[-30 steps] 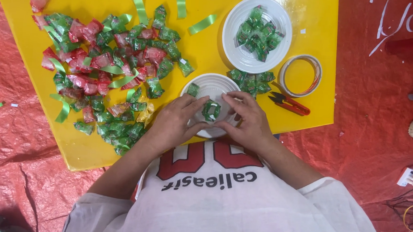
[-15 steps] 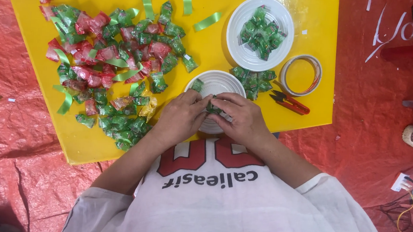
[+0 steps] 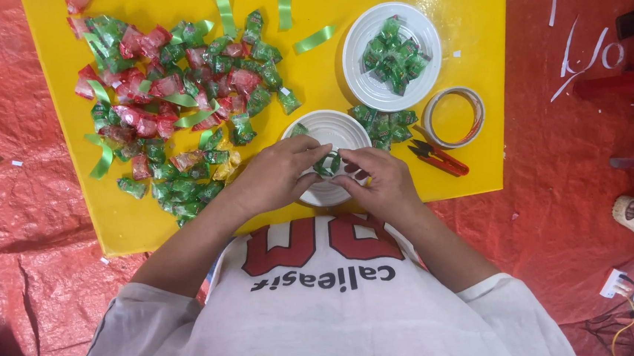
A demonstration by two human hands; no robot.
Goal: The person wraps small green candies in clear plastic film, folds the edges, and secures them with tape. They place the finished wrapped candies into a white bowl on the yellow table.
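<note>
My left hand and my right hand meet over a small white plate near the front edge of the yellow board. Between the fingertips of both hands sits a little bunch of green wrapped candies. A big heap of green and red wrapped candies lies to the left of my left hand. A second white plate with green candies stands further back on the right.
Green ribbon strips lie loose on the board. A tape roll and small red-handled snips lie right of the plates. More green candies sit between the plates. Red tarp surrounds the board; a cable and plug lie at right.
My hands have closed in together over the near plate, and the candies that lay between them are now pinched at the fingertips. The view has shifted slightly.
</note>
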